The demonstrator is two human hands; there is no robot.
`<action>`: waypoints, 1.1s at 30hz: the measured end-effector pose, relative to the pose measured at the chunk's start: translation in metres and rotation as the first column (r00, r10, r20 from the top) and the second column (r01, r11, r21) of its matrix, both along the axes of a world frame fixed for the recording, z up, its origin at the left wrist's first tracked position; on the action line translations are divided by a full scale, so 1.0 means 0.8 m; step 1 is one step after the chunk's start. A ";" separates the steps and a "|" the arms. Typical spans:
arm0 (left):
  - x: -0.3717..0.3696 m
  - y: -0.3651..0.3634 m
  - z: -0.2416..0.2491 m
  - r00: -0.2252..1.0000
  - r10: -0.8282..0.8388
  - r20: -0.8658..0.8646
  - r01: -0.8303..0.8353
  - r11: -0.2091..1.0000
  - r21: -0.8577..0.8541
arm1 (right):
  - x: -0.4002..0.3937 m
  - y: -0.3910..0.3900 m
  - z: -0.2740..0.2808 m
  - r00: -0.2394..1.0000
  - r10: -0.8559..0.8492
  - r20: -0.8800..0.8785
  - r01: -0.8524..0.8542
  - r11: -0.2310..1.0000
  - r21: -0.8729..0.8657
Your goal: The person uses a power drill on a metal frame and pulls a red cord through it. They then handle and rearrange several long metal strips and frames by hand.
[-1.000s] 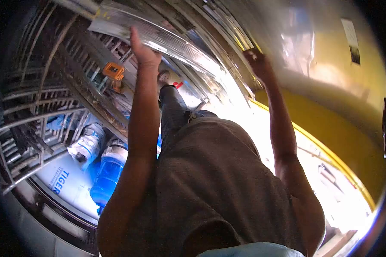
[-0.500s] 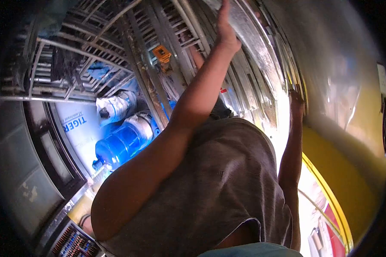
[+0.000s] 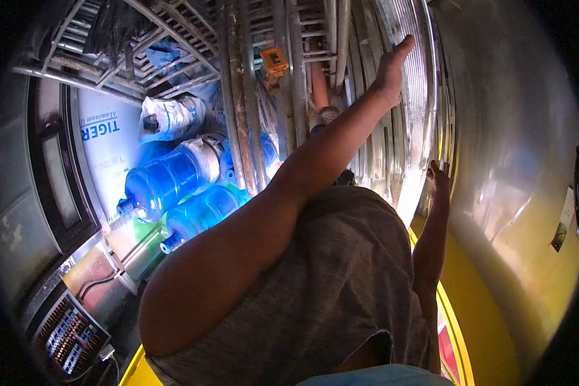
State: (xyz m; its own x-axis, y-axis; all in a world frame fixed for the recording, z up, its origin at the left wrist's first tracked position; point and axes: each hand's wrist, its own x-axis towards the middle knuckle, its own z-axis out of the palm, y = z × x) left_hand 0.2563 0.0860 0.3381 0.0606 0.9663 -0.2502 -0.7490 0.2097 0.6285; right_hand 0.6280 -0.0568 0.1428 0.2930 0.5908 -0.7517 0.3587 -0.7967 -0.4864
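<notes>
The left arm point(image 3: 331, 141) reaches from the near left across the front of a grey-brown shirt point(image 3: 347, 270) toward the far right, ending in the left hand point(image 3: 388, 76) over a ribbed, shiny strip point(image 3: 421, 83). One digit of this hand points up, apart from the rest; the other fingers are hidden, so I cannot tell how far its grip is closed or whether it has hold of the strip. The strip stands right of centre, running from the far edge down toward the right hand point(image 3: 438, 177). That hand lies nearer and farther right, beside the strip's near end; its fingers look partly bent, but it is too small and dark to tell how open its grip is or what it holds.

Left of the strip, long metal bars point(image 3: 296, 96) run lengthwise, with an orange box point(image 3: 275, 60) among them. A metal rack point(image 3: 171, 35) fills the far left. Nearer lie a white-wrapped bundle point(image 3: 174, 119) and blue water bottles point(image 3: 164, 183), beside a white board point(image 3: 103, 154) lettered "TIGER". At the near left is a panel with rows of small parts point(image 3: 73, 336). On the right, a glossy surface point(image 3: 502, 193), yellowish toward the near side, bears a pale label point(image 3: 565, 219).
</notes>
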 end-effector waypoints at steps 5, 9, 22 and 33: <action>-0.010 -0.003 0.010 0.985 -0.104 0.141 0.089 0.990 0.111 | -0.025 -0.009 0.056 0.994 -0.078 -0.073 0.083 0.995 0.057; -0.003 -0.006 0.008 0.993 -0.049 0.104 0.050 0.999 -0.013 | 0.020 -0.006 0.061 0.989 0.146 -0.034 -0.142 0.986 0.088; 0.042 0.060 0.089 0.969 -0.160 0.188 0.146 0.985 0.087 | -0.069 -0.146 0.307 0.998 -0.043 0.044 0.010 0.812 0.584; 0.148 0.065 0.186 0.988 -0.138 -0.067 0.143 0.988 0.066 | -0.014 -0.159 0.415 0.959 0.053 0.280 -0.176 0.882 0.438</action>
